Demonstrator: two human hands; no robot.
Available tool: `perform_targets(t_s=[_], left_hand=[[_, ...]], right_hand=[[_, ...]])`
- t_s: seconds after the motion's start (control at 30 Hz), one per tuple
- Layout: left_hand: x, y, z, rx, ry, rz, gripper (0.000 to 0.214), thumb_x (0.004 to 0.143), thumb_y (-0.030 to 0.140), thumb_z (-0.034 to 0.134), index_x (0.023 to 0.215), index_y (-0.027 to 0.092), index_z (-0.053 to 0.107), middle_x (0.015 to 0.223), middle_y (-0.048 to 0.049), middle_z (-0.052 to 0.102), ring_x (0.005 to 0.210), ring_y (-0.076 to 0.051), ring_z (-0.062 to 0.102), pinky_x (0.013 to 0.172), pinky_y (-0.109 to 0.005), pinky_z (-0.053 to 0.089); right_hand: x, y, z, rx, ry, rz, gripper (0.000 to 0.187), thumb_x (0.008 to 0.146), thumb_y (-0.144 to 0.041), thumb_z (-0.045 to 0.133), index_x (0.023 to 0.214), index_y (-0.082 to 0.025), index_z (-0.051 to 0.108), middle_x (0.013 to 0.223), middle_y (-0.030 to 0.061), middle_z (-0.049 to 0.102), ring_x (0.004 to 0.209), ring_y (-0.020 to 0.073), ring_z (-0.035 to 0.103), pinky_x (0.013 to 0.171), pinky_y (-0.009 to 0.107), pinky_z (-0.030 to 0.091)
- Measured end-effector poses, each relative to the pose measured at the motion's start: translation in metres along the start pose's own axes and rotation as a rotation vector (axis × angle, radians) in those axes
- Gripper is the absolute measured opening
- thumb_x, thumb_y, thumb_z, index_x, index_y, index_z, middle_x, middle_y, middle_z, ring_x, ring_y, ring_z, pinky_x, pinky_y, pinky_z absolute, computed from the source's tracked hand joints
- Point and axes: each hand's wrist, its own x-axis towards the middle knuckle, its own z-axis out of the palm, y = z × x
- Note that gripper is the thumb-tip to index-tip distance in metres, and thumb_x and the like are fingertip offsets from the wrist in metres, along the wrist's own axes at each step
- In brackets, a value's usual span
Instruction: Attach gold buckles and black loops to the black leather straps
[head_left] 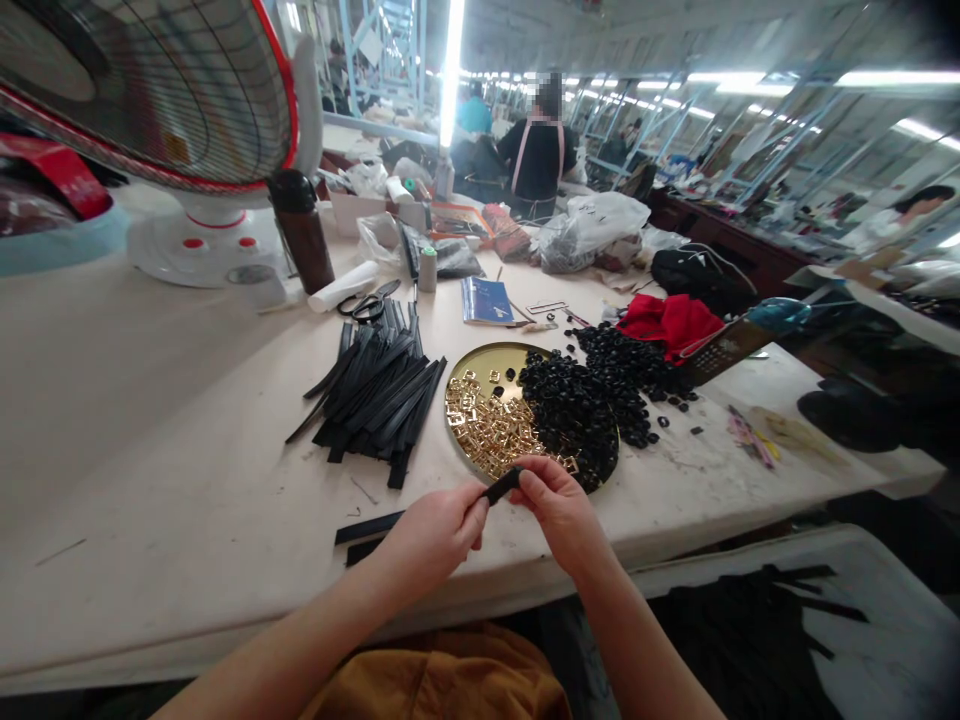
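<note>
Open worktop (172, 450) runs along the left from the near edge to a fan (214, 255), which blocks the far left corner beside a dark bottle (304, 235). Between a pile of black strips (375, 390) and a round tray (514, 357), a wedge of room narrows to a pinch away from the near edge. A short strip (501, 486) bars the gap between left hand (444, 525) and right hand (556, 505). Heaped black pieces (630, 365) obstruct the tray's right, plastic bags (589, 232) the far edge.
</note>
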Motion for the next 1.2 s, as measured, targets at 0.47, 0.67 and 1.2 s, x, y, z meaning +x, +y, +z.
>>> perform_targets(t_s=[0.47,0.67,1.2], left_hand=[[-0.008,-0.006,-0.007,0.046,-0.207,-0.041,0.03,0.086,0.034,0.033,0.088,0.018,0.058,0.065,-0.0005,0.061,0.059,-0.014,0.054,0.054,-0.022,0.035],[-0.015,-0.013,-0.003,-0.052,-0.078,-0.061,0.048,0.088,0.035,0.03,0.132,0.017,0.031,0.066,-0.0008,0.059,0.061,-0.016,0.054,0.059,-0.025,0.038],[-0.007,-0.025,0.005,-0.388,-0.058,-0.173,0.029,0.085,0.042,0.033,0.077,0.018,0.045,0.047,0.0074,0.044,0.037,-0.008,0.037,0.039,-0.018,0.03]], right_hand=[[-0.016,0.01,0.0,-0.165,-0.098,0.015,0.017,0.066,-0.029,0.07,0.076,-0.018,0.063,0.058,-0.0038,0.058,0.055,0.0087,0.053,0.058,0.022,0.043],[-0.023,0.032,0.018,0.026,-0.077,0.123,0.022,0.064,-0.032,0.07,0.077,-0.017,0.061,0.065,-0.0023,0.059,0.052,0.0079,0.05,0.054,0.023,0.041],[0.044,0.003,-0.029,-1.895,0.149,-0.348,0.008,0.079,-0.023,0.054,0.078,-0.016,0.059,0.08,0.0084,0.058,0.072,0.0196,0.055,0.062,0.028,0.037]])
